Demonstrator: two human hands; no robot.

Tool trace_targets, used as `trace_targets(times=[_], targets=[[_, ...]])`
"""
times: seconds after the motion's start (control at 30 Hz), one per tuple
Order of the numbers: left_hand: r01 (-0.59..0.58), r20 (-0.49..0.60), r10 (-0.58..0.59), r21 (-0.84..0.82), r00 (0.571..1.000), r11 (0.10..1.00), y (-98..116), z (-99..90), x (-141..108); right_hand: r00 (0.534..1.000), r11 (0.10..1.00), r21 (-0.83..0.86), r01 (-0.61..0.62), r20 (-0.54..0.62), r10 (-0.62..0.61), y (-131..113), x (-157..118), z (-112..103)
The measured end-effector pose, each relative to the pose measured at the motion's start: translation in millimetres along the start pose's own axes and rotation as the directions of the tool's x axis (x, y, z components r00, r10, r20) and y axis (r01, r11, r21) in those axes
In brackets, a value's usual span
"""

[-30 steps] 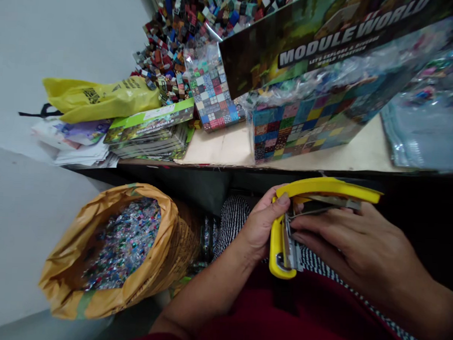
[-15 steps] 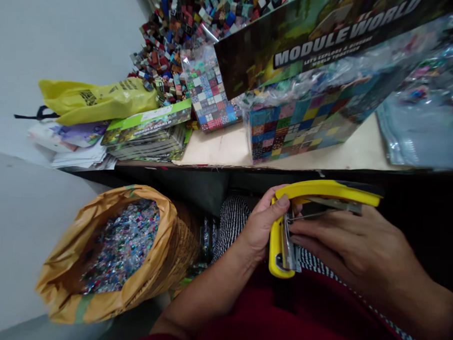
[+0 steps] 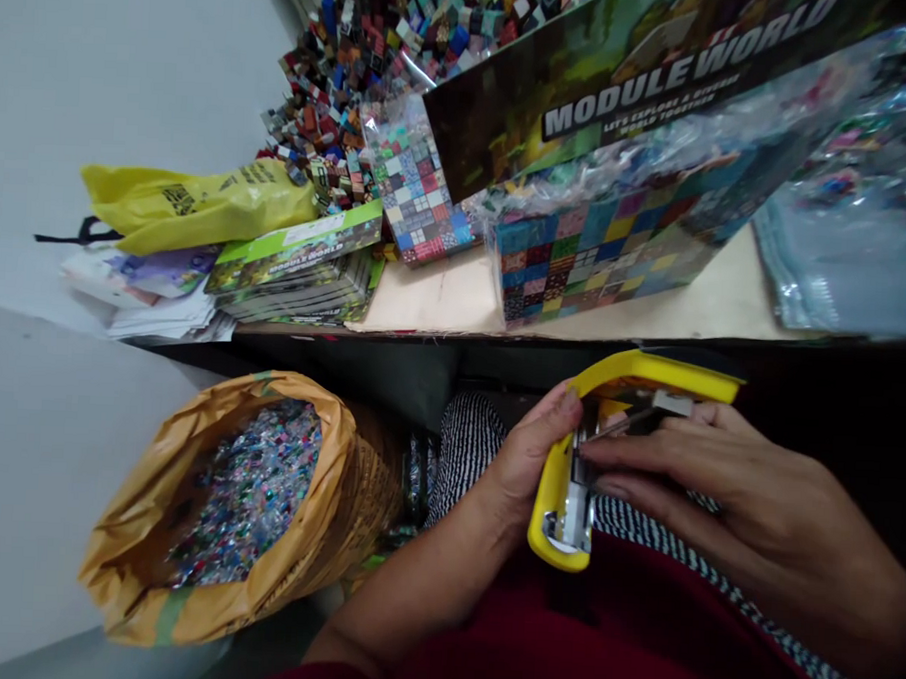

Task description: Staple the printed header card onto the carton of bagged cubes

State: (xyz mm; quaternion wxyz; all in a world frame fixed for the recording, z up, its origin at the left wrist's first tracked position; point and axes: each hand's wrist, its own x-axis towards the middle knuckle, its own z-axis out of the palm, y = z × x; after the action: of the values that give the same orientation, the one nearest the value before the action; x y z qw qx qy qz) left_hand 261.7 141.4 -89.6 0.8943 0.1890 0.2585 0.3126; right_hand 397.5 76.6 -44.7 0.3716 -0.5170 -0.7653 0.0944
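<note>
A yellow stapler (image 3: 553, 509) is spread wide, its upper arm swung away from its base and metal parts bare inside. My left hand (image 3: 531, 438) wraps round it near the hinge, thumb on top. My right hand (image 3: 724, 481) comes in from the right between the two arms. Its thumb and index finger are drawn together at the metal channel; whatever they pinch is too small to make out. The right hand's other fingers lie behind, partly hidden, close to the upper arm. The stapler is above my lap, below the table edge.
On the table (image 3: 444, 294) stand a bagged block set with a "Module World" card (image 3: 507, 132), a stack of cards (image 3: 298, 258), a yellow bag (image 3: 204, 204), heaped small cubes (image 3: 344, 95) and clear bags (image 3: 862, 257). A brown sack (image 3: 327, 474) of small shiny packets stands on the left.
The stapler has tilted and its base has swung slightly down and left. My right fingers have shifted a little along its inside; my left hand keeps its grip.
</note>
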Motion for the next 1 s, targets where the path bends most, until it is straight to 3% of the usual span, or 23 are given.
trace_targets(times=[0.23,0.47,0.8,1.0], targets=[[0.052,0.073,-0.049,-0.038,0.996,0.998,5,3.7,-2,0.999,0.994,0.106,0.015,0.048,-0.020,0,-4,-6],[0.019,0.013,-0.020,0.033,1.000,0.999,3,2.2,-1,0.991,0.988,-0.082,0.130,0.040,-0.127,-4,-7,0],[0.028,0.041,-0.026,-0.048,0.999,0.998,-1,-4.8,1,0.997,0.999,0.029,0.046,0.067,-0.048,-1,-10,2],[-0.025,-0.076,0.027,0.033,0.997,0.999,1,-0.9,0,1.000,1.000,-0.030,-0.004,-0.029,0.003,-2,-5,5]])
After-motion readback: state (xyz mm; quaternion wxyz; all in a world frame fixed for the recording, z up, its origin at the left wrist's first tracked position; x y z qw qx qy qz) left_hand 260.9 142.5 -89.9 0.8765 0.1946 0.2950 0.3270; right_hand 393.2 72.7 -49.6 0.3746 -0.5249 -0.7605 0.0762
